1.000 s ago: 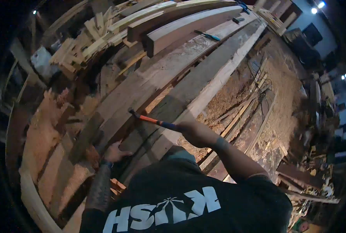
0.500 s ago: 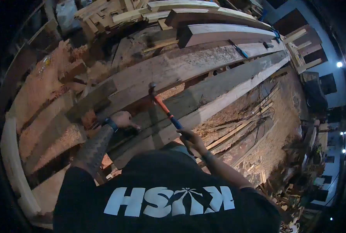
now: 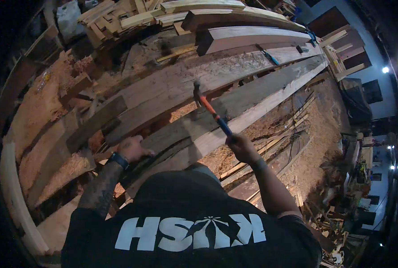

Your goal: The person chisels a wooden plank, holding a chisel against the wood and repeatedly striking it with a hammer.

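Note:
My right hand [image 3: 242, 148] is wrapped round the blue grip of a hammer [image 3: 213, 115] with an orange shaft and dark metal head. The hammer is raised over a long, grey-faced beam [image 3: 239, 105], its head pointing away from me. My left hand [image 3: 132, 148] is by the near left end of that beam, fingers curled and close together. What those fingers hold, if anything, is too dark to make out. A dark band sits on the left wrist. Beyond the beam, across a gap, lies a wide plank [image 3: 176, 91].
A short dark board [image 3: 96, 123] lies across the left side. A blue-handled tool [image 3: 269, 56] rests on the wide plank, with thick timbers [image 3: 257, 38] behind. Wood shavings [image 3: 319, 129] cover the ground at right; thin strips [image 3: 270, 147] lie near my right arm.
My right hand has swung the hammer up and to the right, away from my left hand. My left hand has shifted slightly toward me and to the left.

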The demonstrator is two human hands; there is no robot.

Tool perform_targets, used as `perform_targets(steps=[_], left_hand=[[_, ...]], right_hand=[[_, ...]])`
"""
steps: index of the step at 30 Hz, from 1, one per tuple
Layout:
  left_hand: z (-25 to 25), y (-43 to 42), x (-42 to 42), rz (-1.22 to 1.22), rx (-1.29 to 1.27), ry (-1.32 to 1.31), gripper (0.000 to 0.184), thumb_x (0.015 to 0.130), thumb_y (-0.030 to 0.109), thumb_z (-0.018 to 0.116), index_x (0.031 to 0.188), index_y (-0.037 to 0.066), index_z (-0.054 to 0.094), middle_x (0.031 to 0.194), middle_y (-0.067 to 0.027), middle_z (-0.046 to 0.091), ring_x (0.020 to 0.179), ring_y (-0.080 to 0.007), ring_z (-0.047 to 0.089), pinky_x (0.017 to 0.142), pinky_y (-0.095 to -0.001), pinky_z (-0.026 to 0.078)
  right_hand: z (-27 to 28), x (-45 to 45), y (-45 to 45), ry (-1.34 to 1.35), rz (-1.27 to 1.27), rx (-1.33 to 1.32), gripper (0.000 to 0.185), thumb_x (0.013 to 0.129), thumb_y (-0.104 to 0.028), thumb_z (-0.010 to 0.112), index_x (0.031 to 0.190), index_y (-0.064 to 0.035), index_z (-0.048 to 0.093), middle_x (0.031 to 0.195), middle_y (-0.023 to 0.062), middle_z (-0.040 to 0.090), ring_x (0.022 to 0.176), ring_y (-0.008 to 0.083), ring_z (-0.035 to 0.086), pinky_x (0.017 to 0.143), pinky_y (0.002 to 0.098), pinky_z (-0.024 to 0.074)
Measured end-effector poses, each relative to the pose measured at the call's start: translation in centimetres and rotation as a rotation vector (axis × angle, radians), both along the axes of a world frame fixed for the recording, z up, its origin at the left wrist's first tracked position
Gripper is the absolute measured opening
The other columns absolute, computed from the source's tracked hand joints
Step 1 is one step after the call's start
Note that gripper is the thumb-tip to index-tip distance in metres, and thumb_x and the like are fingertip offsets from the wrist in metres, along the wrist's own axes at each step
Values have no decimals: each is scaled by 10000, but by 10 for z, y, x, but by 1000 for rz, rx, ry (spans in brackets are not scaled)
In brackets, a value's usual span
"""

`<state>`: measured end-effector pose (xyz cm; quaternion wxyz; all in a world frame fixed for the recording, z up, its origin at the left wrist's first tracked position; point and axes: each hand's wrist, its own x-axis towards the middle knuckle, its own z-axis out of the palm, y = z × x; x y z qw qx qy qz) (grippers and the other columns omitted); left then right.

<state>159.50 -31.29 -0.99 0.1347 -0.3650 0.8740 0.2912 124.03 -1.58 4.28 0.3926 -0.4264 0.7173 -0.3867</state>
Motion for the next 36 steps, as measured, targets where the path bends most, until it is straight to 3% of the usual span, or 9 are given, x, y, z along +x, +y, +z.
perform_targets(steps=[9, 18, 21, 24, 28, 30, 33, 35, 36], left_hand=[[-5, -6, 3, 34, 55, 29, 868, 659, 674, 831, 1203, 19, 662, 1148, -229, 703, 1075, -387, 673, 936, -475, 518], [-24, -29, -4, -31, 153, -47, 970, 660, 707, 825, 1225, -56, 629, 1190, -272, 667, 1108, -407, 638, 978, -462, 504], [-63, -19, 14, 46, -58, 133, 885, 664, 677, 833, 1192, -13, 662, 1146, -243, 695, 1093, -383, 663, 931, -465, 519], [-26, -21, 4, -1, 51, 49, 883, 689, 684, 811, 1208, -14, 658, 1137, -237, 696, 1081, -399, 661, 941, -466, 518], [-86, -29, 23, -13, 1, 204, 820, 729, 676, 784, 1171, -3, 657, 1155, -218, 678, 1096, -404, 639, 933, -479, 515], [-100, -30, 24, 14, -64, 287, 742, 760, 645, 774, 1110, 1, 662, 1131, -196, 675, 1074, -396, 633, 904, -485, 518], [-21, -6, 1, -15, -314, 202, 759, 808, 539, 789, 1292, -11, 592, 1252, -246, 589, 1210, -375, 555, 1062, -461, 447], [-27, 1, -9, -466, -145, 352, 651, 850, 441, 752, 1295, -6, 591, 1237, -240, 584, 1177, -388, 565, 1053, -478, 452], [-51, 8, -28, -575, 190, 375, 597, 866, 403, 728, 1293, 8, 596, 1256, -241, 578, 1183, -398, 564, 1055, -486, 452]], right_hand=[[90, -7, -56, 164, 47, 369, 225, 855, 13, 588, 1053, -38, 681, 833, 38, 632, 711, 91, 552, 624, 271, 441], [19, 9, -6, 182, -54, 92, 197, 847, -39, 584, 1012, -14, 689, 851, 39, 629, 743, 85, 534, 672, 265, 440], [20, 5, -6, 107, -41, 186, 219, 819, -72, 596, 1008, -58, 706, 816, 129, 648, 741, 215, 619, 702, 362, 500], [86, -12, -56, 166, 58, 308, 227, 809, -53, 597, 1007, -49, 708, 848, 137, 673, 777, 233, 649, 750, 370, 520], [110, -7, -85, 236, 111, 422, 240, 797, -5, 643, 1026, -44, 708, 928, 139, 702, 818, 250, 673, 789, 371, 535], [70, -9, -55, 121, -16, 204, 261, 819, -61, 731, 1075, -33, 687, 928, 99, 686, 782, 155, 625, 728, 324, 511], [39, 12, -26, -35, -248, -145, 361, 847, -173, 812, 1137, -27, 656, 815, 1, 604, 694, 41, 504, 564, 245, 397], [35, 27, -43, 237, -405, -137, 357, 830, -193, 830, 1111, -40, 670, 788, -1, 576, 674, 57, 504, 564, 251, 398], [35, 28, -49, 376, -480, -133, 356, 822, -203, 838, 1097, -46, 676, 774, -2, 562, 664, 64, 504, 564, 253, 399]])
